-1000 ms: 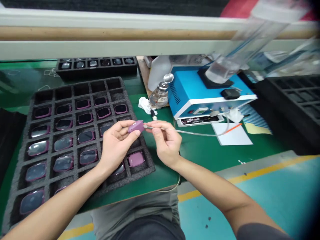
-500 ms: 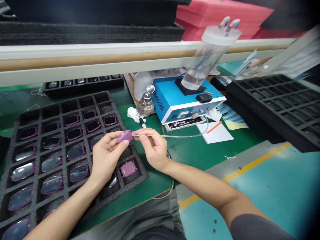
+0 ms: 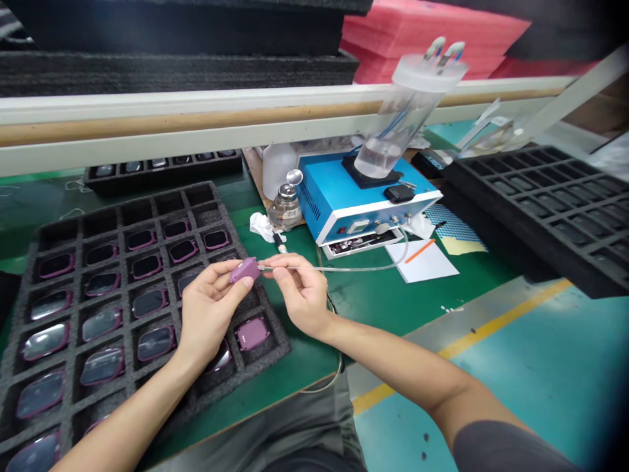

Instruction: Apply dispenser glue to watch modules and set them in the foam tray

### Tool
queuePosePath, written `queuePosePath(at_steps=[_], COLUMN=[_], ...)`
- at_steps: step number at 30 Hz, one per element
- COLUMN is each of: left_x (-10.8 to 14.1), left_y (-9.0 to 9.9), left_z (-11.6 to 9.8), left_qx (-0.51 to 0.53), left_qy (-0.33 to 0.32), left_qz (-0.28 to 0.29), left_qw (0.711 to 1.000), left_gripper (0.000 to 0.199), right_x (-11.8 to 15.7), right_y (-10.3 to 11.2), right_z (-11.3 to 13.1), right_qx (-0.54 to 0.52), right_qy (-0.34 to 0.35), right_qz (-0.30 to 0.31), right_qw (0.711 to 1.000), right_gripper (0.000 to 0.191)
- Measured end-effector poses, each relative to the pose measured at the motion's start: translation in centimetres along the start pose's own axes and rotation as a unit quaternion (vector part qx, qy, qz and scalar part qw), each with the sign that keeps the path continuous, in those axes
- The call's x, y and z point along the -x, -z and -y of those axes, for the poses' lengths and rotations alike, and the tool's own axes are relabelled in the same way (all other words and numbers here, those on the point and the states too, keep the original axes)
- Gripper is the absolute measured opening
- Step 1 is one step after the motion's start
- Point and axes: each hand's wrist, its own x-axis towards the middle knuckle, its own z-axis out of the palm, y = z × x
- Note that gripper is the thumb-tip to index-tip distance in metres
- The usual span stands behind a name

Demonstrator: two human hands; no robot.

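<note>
Between the thumb and fingers of my left hand [image 3: 212,295] is a purple watch case [image 3: 244,269], held above the foam tray. My right hand [image 3: 302,288] pinches the tip end of a thin clear tube [image 3: 354,269], which touches or nearly touches the case's right end. From there the tube runs right to the front of a blue-and-white box machine [image 3: 368,196]. Below my hands lies a dark foam tray [image 3: 228,387] with several purple-rimmed watch cases in its compartments. One purple case [image 3: 252,334] sits back side up near the tray's right corner.
A clear cylinder [image 3: 393,118] holding liquid stands on the machine. Left of the machine are a glass bottle [image 3: 285,208], a white tissue [image 3: 265,225] and a white container [image 3: 278,170]. White paper with an orange stick [image 3: 420,250] lies right. Another black tray [image 3: 540,196] stands far right.
The camera view has shifted very slightly. Both hands keep the same hold on the watch case and the tube, with hardly any movement.
</note>
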Motion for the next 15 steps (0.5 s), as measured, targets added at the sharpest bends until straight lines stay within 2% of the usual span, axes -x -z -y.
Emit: queuePosePath(at_steps=[15], left_x=[-0.06], left_y=[-0.03], left_z=[0.14], left_qx=[-0.005], left_qy=[-0.003], left_qz=[0.004], left_qw=[1.000], left_gripper=[0.048], right_x=[0.01], right_y=[-0.16], right_z=[0.03], right_qx=[0.001], right_qy=[-0.006], right_qz=[-0.004], right_qw=[1.000], right_gripper=[0.011])
